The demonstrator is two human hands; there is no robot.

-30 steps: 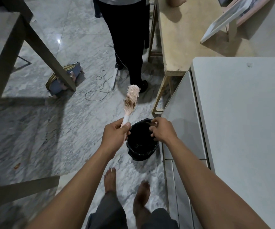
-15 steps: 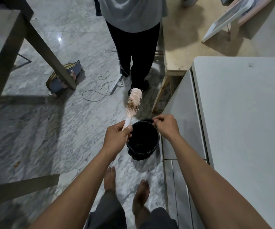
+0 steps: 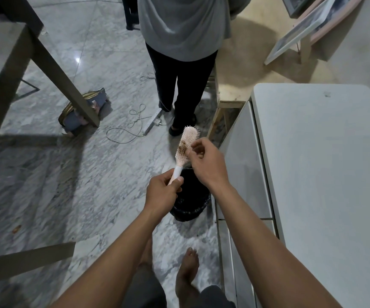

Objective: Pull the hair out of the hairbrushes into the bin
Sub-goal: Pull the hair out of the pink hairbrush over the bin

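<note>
Above the round black bin [image 3: 190, 210], left hand [image 3: 163, 192] gripping bristly pink hairbrush [image 3: 185, 150], right hand [image 3: 206, 163] pinching brown hair [image 3: 182, 148]

Bare forearms, no sleeves; bare feet [image 3: 187, 268]; dark grey trousers [image 3: 144, 292] at knees.

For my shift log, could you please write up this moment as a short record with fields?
left hand: left hand grips the handle of the hairbrush, bristles facing the camera
right hand: right hand at the brush head, fingertips at the hair clump
hair: brown clump in the bristles, not yet pulled free
bin: black bin on the marble floor, below both hands, beside the white cabinet
bystander: a person in dark trousers stands just beyond the bin
floor clutter: power strip with cable, bag by a table leg
</note>
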